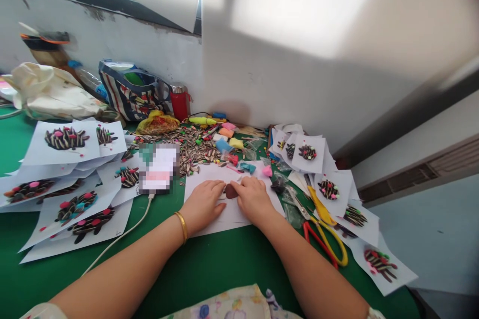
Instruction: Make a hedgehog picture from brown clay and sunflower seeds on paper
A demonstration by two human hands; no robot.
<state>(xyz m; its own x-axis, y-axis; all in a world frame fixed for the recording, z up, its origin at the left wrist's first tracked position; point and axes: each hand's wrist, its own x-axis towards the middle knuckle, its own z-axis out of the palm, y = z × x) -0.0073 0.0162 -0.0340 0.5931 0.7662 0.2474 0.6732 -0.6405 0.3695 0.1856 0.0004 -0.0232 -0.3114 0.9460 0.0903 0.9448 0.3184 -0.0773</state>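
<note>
A flattened dark brown piece of modelling clay lies on white paper straight in front of me. My right hand has its fingers curled in at the clay's right edge, pressing on it. On the clay's other side, my left hand rests on the sheet with fingers stretched out and holding nothing. Beyond the paper are a heap of striped sunflower seeds and soft clay lumps, among them a blue lump and a pink lump.
Finished seed-and-clay pictures are stacked at left, with more picture cards at right. Yellow-handled scissors lie right of the paper. A phone trails a white cable. A red flask stands behind.
</note>
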